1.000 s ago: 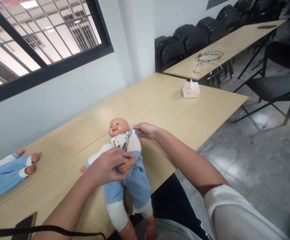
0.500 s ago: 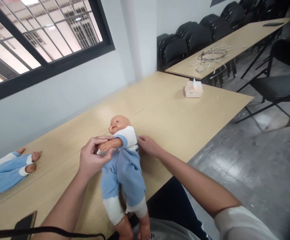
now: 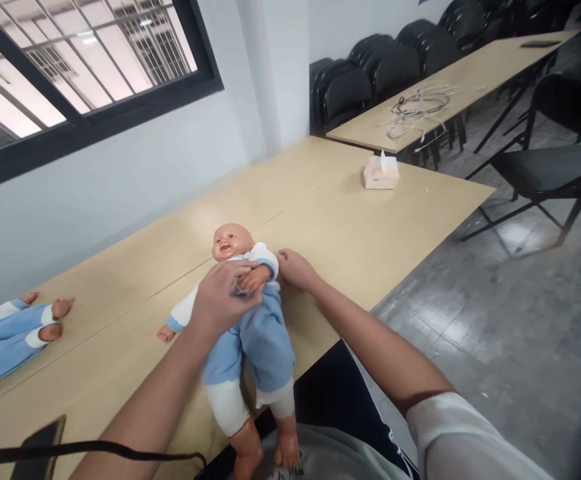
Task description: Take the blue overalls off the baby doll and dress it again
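A baby doll in a white top and blue trousers with white cuffs lies face up on the table, its feet toward me. My left hand reaches across the doll's chest, its fingers curled around the doll's small hand. On the other side, my right hand pinches at the edge of the doll's white sleeve; its fingertips are partly hidden. The doll's other arm lies stretched out on the table beyond my left wrist.
A second doll in like clothes lies at the left edge. A phone and a black cord are at lower left. Farther off are a tissue box, tangled cables on another table, and black folding chairs.
My left hand has moved right across the doll's chest with the doll's hand, uncovering its other arm. My right hand has shifted slightly up along the sleeve. The whole view has tilted a little.
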Demonstrator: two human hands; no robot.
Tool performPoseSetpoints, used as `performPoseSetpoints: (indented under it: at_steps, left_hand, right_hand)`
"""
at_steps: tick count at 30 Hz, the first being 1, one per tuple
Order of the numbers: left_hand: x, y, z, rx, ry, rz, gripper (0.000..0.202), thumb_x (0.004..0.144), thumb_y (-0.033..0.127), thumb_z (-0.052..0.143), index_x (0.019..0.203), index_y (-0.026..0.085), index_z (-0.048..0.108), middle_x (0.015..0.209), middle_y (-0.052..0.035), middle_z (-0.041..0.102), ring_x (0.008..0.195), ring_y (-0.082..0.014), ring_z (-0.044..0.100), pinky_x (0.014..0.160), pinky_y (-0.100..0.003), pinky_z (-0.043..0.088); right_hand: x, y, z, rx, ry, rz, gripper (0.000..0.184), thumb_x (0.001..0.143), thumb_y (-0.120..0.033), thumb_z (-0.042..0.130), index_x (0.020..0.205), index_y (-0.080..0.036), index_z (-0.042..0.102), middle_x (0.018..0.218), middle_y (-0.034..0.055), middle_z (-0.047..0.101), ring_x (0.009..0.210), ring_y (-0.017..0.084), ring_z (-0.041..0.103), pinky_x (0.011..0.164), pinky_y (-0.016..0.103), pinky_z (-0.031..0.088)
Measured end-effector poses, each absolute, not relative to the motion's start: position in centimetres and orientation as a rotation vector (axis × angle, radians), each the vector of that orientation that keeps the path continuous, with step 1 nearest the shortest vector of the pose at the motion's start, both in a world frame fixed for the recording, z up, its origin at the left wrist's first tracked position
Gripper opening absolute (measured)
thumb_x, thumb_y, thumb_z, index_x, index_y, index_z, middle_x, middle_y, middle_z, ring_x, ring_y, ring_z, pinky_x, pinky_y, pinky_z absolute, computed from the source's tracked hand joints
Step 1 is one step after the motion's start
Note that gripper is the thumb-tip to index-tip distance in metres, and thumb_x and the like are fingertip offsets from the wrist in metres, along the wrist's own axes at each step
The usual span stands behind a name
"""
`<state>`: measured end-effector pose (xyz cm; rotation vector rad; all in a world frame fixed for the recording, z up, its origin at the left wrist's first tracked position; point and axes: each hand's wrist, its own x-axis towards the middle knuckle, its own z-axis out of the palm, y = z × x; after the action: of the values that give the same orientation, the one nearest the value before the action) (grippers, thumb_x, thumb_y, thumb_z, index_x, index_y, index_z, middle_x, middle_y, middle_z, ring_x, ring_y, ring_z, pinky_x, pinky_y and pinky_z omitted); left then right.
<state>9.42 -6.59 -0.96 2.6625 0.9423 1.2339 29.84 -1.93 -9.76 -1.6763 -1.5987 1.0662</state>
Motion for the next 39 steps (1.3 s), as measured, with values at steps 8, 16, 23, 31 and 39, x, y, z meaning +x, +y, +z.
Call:
performPoseSetpoints:
  at_steps: [8,16,23,31,39]
  left_hand:
    - [16.0,-8.3,-2.0,3.003,0.513,0.326,0.005,0.094,0.020,0.063,0.098,0.021,0.065,0.102,-0.0054,0.073,0.101,-0.0244,0.067,0.087,-0.038,0.051]
    - [2.9,-13.5,-3.5,2.589,1.125,1.146,0.004,0.093,0.022,0.062,0.096,0.023,0.064,0.090,-0.0028,0.072,0.086,-0.0204,0.067,0.085,-0.037,0.053]
    - [-4.6,-22.3,-9.8,2.338,1.540,0.784,0.007,0.093,0.025,0.057,0.091,0.021,0.063,0.079,-0.0029,0.067,0.075,-0.0186,0.062,0.069,-0.031,0.051]
    - [-2.5,-22.6,-11.7,2.402,1.658,0.850,0.002,0.092,0.022,0.060,0.091,0.022,0.061,0.073,0.0002,0.062,0.068,-0.0179,0.059,0.066,-0.031,0.048]
    - [-2.7,-24.1,-10.4,2.617,1.289,0.896,0.012,0.091,0.012,0.056,0.091,0.023,0.062,0.079,-0.0027,0.068,0.067,-0.0172,0.059,0.064,-0.031,0.049]
  right_hand:
    - [34.4,-8.6,-8.3,-1.118,-1.071,1.661,0.051,0.091,-0.049,0.062,0.134,-0.021,0.061,0.114,0.0100,0.072,0.093,0.023,0.066,0.076,0.031,0.052]
    - [32.8,-12.0,-8.2,-1.557,-1.374,0.806,0.041,0.090,-0.032,0.059,0.129,-0.019,0.063,0.135,0.0158,0.062,0.126,0.034,0.053,0.105,0.052,0.043]
    - [23.2,-25.4,-6.4,-0.704,-2.497,0.618,0.024,0.092,-0.035,0.068,0.114,-0.028,0.067,0.102,0.0061,0.069,0.097,0.026,0.059,0.086,0.041,0.048]
    - [19.8,-27.5,-8.7,-0.791,-2.726,0.126,0.009,0.098,-0.022,0.060,0.097,-0.017,0.068,0.089,0.0078,0.065,0.081,0.024,0.055,0.075,0.040,0.048]
    - [20.9,-27.0,-7.5,-0.840,-2.438,0.415,0.021,0.105,-0.021,0.045,0.112,-0.018,0.065,0.095,0.0075,0.069,0.089,0.023,0.059,0.085,0.038,0.051]
